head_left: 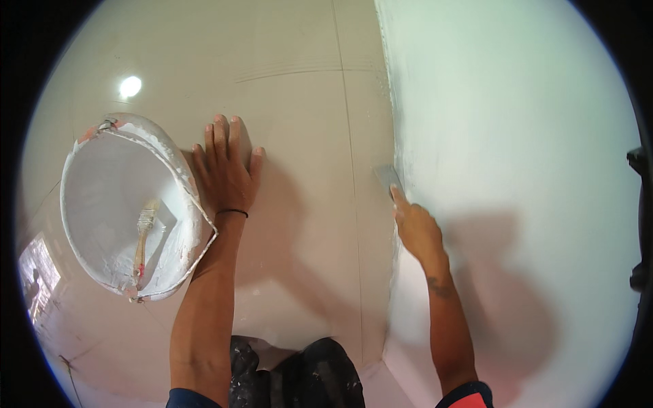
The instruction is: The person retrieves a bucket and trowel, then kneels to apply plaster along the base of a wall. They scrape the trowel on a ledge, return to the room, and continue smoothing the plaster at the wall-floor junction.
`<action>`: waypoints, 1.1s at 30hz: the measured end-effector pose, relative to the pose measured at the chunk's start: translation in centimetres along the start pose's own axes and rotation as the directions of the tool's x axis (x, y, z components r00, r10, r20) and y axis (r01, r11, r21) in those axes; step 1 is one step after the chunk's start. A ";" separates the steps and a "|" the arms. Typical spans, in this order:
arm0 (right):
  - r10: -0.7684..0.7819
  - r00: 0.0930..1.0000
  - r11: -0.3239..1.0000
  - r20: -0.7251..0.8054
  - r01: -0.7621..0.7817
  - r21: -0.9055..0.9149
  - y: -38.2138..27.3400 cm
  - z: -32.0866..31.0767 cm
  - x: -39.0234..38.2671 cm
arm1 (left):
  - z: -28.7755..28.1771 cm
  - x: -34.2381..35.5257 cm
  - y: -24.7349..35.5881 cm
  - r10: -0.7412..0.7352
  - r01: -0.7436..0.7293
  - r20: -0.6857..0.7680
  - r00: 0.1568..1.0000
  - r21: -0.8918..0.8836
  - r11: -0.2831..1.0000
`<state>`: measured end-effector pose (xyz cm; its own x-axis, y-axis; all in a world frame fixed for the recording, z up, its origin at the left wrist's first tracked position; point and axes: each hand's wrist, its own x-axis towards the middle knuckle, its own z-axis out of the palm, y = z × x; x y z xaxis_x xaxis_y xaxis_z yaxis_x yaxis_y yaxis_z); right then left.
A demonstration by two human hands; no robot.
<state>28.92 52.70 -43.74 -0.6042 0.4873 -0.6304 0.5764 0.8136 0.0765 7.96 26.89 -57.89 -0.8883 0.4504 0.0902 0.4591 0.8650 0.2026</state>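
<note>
My left hand (228,166) lies flat on the beige tiled floor, fingers spread, with a dark band around its wrist. Close to its left stands a white-smeared bucket (189,160) with a wire handle (212,239). Inside the bucket, a paintbrush (141,245) with a wooden handle leans against the wall of it. My right hand (418,228) grips a putty knife (386,178), index finger stretched along it. Its flat grey blade rests at the seam where the floor meets the white wall (517,136). The knife's handle is mostly hidden in the hand.
Dark grout lines (350,149) cross the glossy floor (286,41), which carries faint curved smears. White residue runs along the foot of the wall. My knees (320,374) in dark, paint-spotted trousers are at the lower edge. Light reflects off the tiles at left.
</note>
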 end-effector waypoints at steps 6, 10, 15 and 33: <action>-0.058 0.981 0.998 -0.183 0.056 -0.016 -2.3 -1.2 5.7 | -0.3 -0.2 0.0 0.001 -0.001 0.008 1.000 0.000 1.000; -0.117 0.930 0.984 -0.347 0.156 0.085 -3.2 -3.2 11.3 | -0.3 -0.2 0.0 0.007 -0.007 0.013 1.000 0.028 1.000; -0.030 0.987 0.998 -0.160 0.038 0.047 -3.2 -0.6 4.9 | -0.3 -0.1 0.0 -0.020 0.020 0.037 0.999 0.008 1.000; -0.079 0.977 0.992 -0.196 0.097 0.080 -4.3 -2.9 11.2 | -0.3 -0.2 -0.2 -0.025 0.026 0.074 0.997 -0.002 1.000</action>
<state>18.05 55.55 -48.85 -0.7442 0.4740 -0.4707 0.5576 0.8287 -0.0471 8.04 26.61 -57.65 -0.8962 0.4434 0.0128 0.4362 0.8758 0.2064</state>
